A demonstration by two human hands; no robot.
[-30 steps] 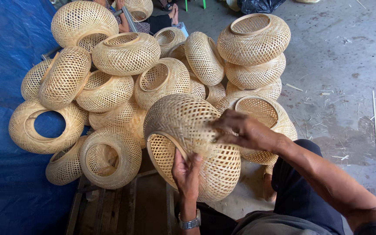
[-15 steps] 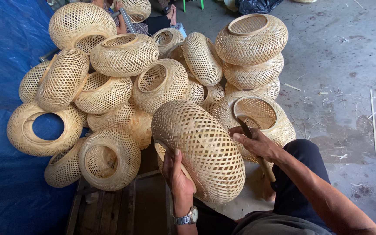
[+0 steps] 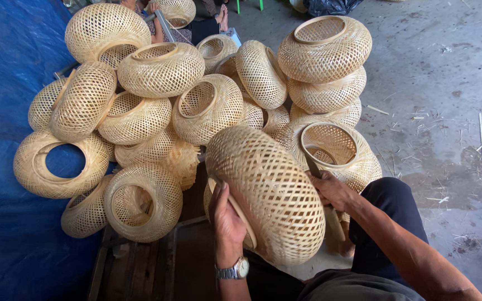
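Tarp (image 3: 6, 83): lying blue under the pile's left edge.
Pile (image 3: 163, 69): woven shades sitting stacked, openings facing various ways.
Left hand (image 3: 227, 214): gripping the shade's rim.
Shade (image 3: 269, 189): being held tilted over the lap.
Right hand (image 3: 333, 189): bracing its far side, fingers hidden.

A craft workshop is suggested, probably open-air: woven bamboo shades (image 3: 163, 69) are heaped on a rough concrete floor (image 3: 447, 111) strewn with splinters, beside a blue tarpaulin (image 3: 6, 67).
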